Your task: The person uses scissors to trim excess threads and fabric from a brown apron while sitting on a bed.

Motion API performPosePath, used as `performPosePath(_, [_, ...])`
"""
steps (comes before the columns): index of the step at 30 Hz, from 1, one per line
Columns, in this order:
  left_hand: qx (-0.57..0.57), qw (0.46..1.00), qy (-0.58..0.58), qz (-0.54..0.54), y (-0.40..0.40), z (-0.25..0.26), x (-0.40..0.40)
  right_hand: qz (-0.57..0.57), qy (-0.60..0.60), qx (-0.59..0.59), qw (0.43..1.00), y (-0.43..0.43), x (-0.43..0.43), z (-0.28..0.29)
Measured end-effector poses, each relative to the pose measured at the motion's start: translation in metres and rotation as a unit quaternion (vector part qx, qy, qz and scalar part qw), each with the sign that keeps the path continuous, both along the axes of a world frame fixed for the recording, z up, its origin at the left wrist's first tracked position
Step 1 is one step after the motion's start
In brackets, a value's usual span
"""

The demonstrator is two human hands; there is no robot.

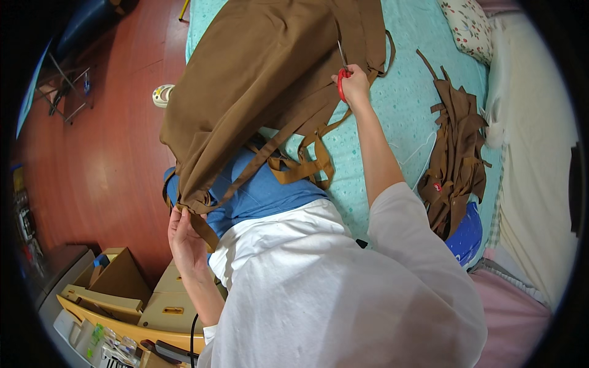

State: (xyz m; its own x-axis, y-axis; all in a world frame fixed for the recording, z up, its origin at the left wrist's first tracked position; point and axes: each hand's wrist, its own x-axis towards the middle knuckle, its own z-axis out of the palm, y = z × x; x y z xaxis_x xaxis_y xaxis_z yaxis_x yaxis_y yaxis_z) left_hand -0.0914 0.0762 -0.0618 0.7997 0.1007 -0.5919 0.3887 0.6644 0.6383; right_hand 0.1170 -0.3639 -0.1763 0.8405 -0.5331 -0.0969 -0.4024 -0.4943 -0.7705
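Note:
A large brown fabric piece with sewn straps [257,69] lies across my lap and the teal bed cover [414,87]. My left hand [184,230] pinches a gathered corner of it near my left knee, where a strap end hangs down. In my right hand [355,87] is a pair of scissors with red handles [343,85], the blades pointing away from me over the cloth; whether the blades are parted is too small to tell. Loose brown straps [317,161] trail between my lap and the bed.
A pile of brown fabric straps [455,156] lies to the right, beside a blue bag [465,232] and a thin white cord. A patterned pillow [467,30] is at the upper right. On the left are a clog [162,95] on the floor, a cardboard box [122,280] and drawers [170,308].

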Motion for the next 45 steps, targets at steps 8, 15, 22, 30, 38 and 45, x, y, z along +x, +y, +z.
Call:
performPosePath(8, [0.099,0.993,-0.028,-0.06,0.003,-0.012,0.0,-0.008,-0.037,0.305,0.952,-0.014,-0.038,0.06])
performPosePath(15, [0.691,0.698,-0.185,-0.024,-0.04,-0.002,0.03,0.083,-0.094,0.417,0.9,0.041,-0.103,0.168])
performPosePath(22, [0.177,0.915,-0.149,-0.331,-0.145,0.064,0.044,0.098,-0.04,0.522,0.846,0.117,-0.154,0.175])
performPosePath(30, [-0.002,0.972,-0.02,-0.232,-0.154,0.05,0.035,0.108,-0.065,0.417,0.9,0.147,-0.168,0.168])
performPosePath(38, [-0.062,0.981,-0.039,-0.182,-0.152,0.042,0.035,0.092,-0.064,0.407,0.907,0.147,-0.158,0.163])
performPosePath(45, [-0.131,0.974,-0.022,-0.182,-0.14,0.038,0.039,0.095,-0.062,0.45,0.886,0.145,-0.157,0.159])
